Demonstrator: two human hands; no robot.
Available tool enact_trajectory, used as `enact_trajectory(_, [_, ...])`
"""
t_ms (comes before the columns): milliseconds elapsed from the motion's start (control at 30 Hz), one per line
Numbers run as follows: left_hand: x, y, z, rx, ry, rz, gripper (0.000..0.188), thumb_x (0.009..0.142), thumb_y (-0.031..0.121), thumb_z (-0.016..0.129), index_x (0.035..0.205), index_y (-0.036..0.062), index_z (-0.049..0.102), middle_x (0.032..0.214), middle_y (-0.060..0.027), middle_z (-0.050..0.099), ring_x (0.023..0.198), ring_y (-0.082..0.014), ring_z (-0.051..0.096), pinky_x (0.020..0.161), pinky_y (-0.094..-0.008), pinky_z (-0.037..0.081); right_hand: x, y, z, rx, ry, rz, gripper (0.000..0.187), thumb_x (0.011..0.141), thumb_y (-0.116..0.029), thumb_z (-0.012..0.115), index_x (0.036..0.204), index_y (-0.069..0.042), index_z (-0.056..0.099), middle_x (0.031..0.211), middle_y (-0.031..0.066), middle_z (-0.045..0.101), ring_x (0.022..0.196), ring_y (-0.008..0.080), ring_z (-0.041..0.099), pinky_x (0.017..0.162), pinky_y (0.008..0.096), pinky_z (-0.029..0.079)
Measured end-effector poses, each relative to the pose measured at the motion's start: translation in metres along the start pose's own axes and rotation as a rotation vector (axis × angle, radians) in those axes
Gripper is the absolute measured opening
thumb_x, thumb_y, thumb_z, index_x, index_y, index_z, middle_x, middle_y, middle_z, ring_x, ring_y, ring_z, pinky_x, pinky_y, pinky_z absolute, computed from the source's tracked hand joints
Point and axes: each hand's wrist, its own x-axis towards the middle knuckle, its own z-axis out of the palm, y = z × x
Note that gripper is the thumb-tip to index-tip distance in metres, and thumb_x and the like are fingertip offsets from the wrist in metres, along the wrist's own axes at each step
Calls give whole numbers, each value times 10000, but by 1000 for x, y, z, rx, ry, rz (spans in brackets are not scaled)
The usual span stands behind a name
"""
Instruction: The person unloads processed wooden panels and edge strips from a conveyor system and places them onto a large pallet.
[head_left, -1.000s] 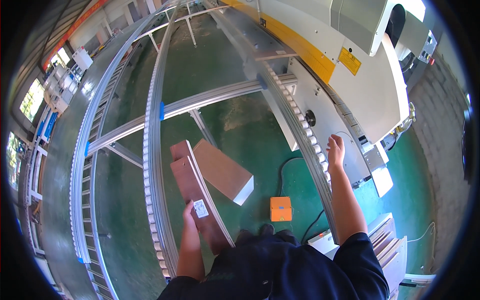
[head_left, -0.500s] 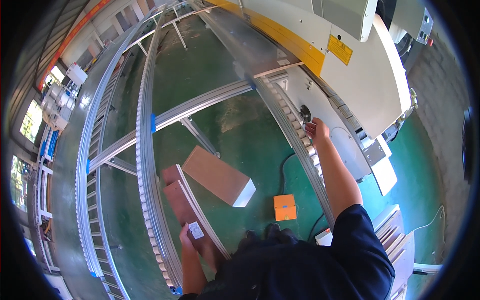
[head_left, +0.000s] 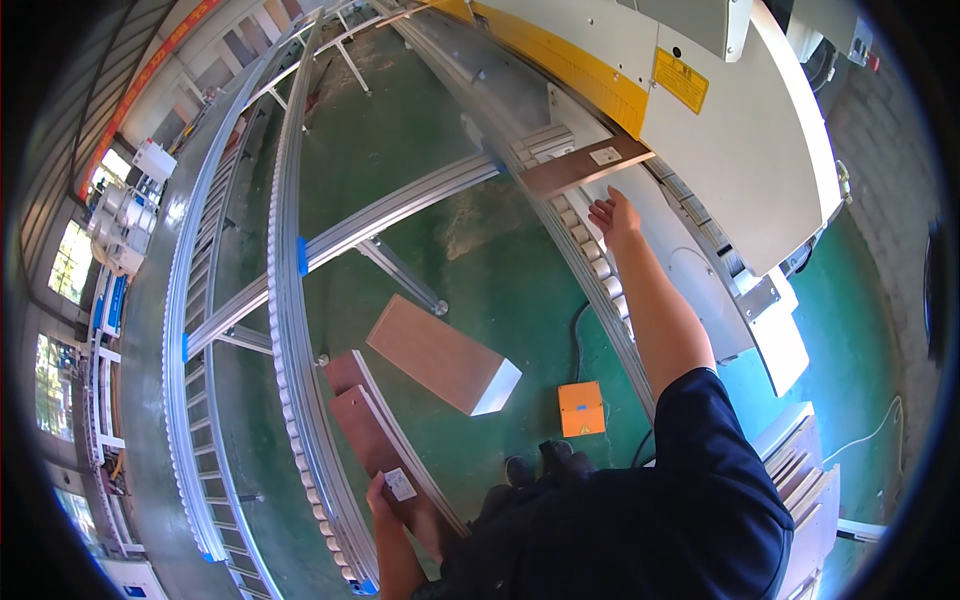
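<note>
My left hand [head_left: 380, 497] is closed on the edge of a brown panel [head_left: 372, 430] with a white label. A second brown panel [head_left: 346, 371] shows beneath its far end, both along the left roller rail. My right hand [head_left: 616, 214] reaches forward over the right roller rail [head_left: 590, 250], fingers loosely extended and holding nothing. Just beyond its fingertips, another labelled brown panel [head_left: 572, 172] sticks out of the white and yellow machine [head_left: 720, 150] across the rollers. A gap seems to separate hand and panel.
A long brown box-shaped piece [head_left: 435, 350] with a white end lies on the green floor between the rails. Close to my feet is an orange box [head_left: 582, 409] by a black cable. An aluminium crossbar [head_left: 400, 215] joins the rails. Stacked boards [head_left: 800, 480] stand behind right.
The panel at the machine has come nearer, and more of it shows. My right hand has moved forward and slightly left, away from the black knob. My left hand keeps its hold.
</note>
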Motion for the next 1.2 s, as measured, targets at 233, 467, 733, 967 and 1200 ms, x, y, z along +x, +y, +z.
enact_trajectory(233, [2,0,5,-40,-50,-33,455,862,310,583,1177,-18,577,1030,-133,684,926,-297,661,872,-401,527,-6,-8,-6,116,41,4,371,869,-202,682,1153,-10,540,1025,133,635,943,292,634,780,437,575])
enact_trajectory(467, [19,-2,22,83,-53,31,367,896,309,555,1065,-10,619,952,-108,689,851,-258,672,795,-368,542,-85,-22,-56,170,102,-60,216,893,-109,646,1084,-25,592,1029,89,640,914,230,628,812,371,552])
enact_trajectory(733, [57,-10,35,113,-174,-136,399,914,358,559,1045,-8,652,939,-102,695,812,-232,674,765,-356,546,-286,35,-77,-189,-195,52,182,944,-143,574,1099,-46,575,1005,43,643,894,159,608,786,311,476])
enact_trajectory(967, [79,-17,102,56,-355,-313,406,847,377,649,1122,89,572,938,-61,655,830,-191,652,744,-335,523,-365,118,-67,-563,-566,-137,264,927,-32,571,1180,-28,493,1045,68,628,968,133,584,859,261,455])
enact_trajectory(1200, [59,-17,127,65,-412,-130,486,912,436,578,1225,70,512,1113,-93,616,989,-207,618,824,-371,514,-401,179,-34,-766,-707,12,325,928,-33,587,1225,-18,458,973,98,616,914,147,562,835,272,460])
